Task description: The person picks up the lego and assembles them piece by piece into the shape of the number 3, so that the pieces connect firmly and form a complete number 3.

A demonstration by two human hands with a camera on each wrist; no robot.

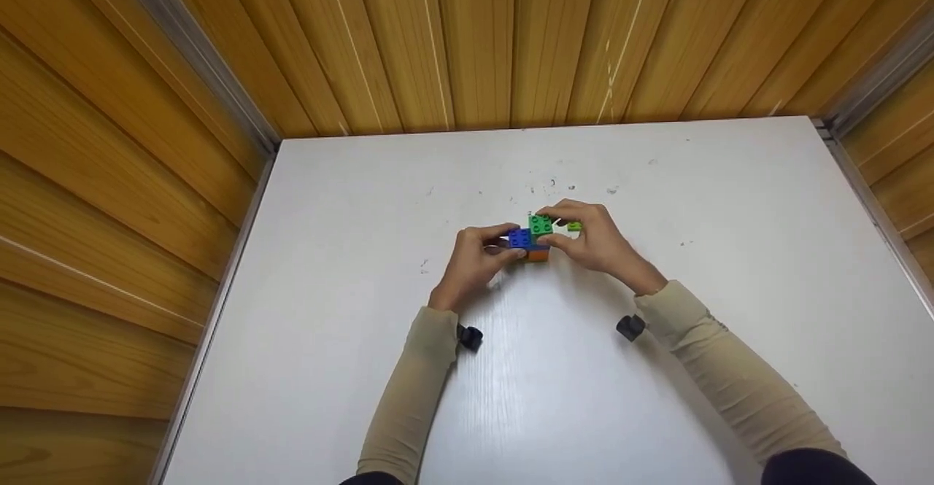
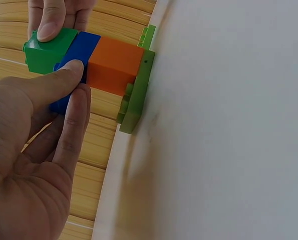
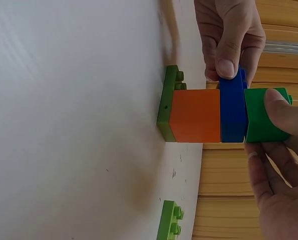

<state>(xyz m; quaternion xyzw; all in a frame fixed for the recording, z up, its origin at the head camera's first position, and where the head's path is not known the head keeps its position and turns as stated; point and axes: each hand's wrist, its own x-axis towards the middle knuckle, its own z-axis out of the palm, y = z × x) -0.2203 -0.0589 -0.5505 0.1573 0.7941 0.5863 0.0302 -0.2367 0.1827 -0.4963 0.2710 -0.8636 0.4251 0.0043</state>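
Note:
A small brick stack stands upright on the table between my hands. At its bottom lies a flat olive-green brick [image 2: 137, 102], longer than the orange block [image 3: 195, 116] on it. Above the orange block sits a blue brick [image 1: 519, 238], its studded end sticking out to the left. My left hand [image 1: 467, 259] pinches that end between thumb and fingers. With thumb and fingers my right hand [image 1: 595, 237] grips a green brick [image 3: 264, 115] on top of the blue one. A thin seam, slightly uneven, shows between these two in the right wrist view; whether the studs are fully seated I cannot tell.
A loose light-green brick [image 3: 167, 221] lies on the white table [image 1: 350, 251], just right of the stack and partly behind my right hand in the head view. Wood-panelled walls [image 1: 481, 47] border the table at the back and sides. Dark scuff marks dot the tabletop.

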